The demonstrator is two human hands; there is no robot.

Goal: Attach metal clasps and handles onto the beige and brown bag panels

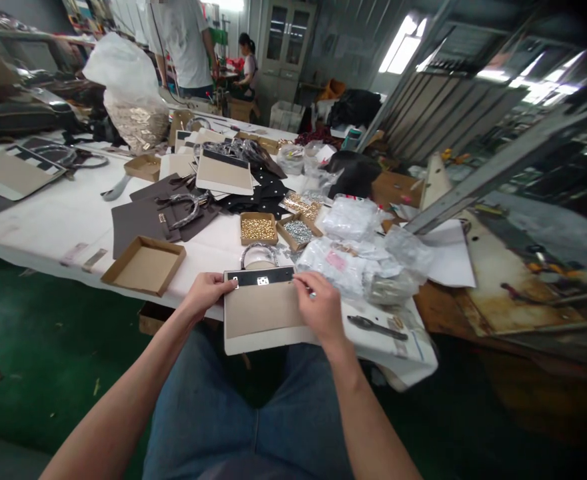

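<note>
A beige bag panel with a black strip along its top lies at the table's front edge, overhanging my lap. Small silver metal plates show on the strip. My left hand grips the panel's left edge, thumb on the upper face. At the strip's right end, my right hand is closed in a pinch; what its fingertips hold is hidden. A plastic-wrapped handle arches behind the panel. Just beyond stand a cardboard box of gold-coloured pieces and one of silver pieces.
An empty cardboard tray sits to the left, near dark bag pieces and stacked beige panels. Clear plastic bags crowd the right, with a dark hand tool in front. Two other people are in the background.
</note>
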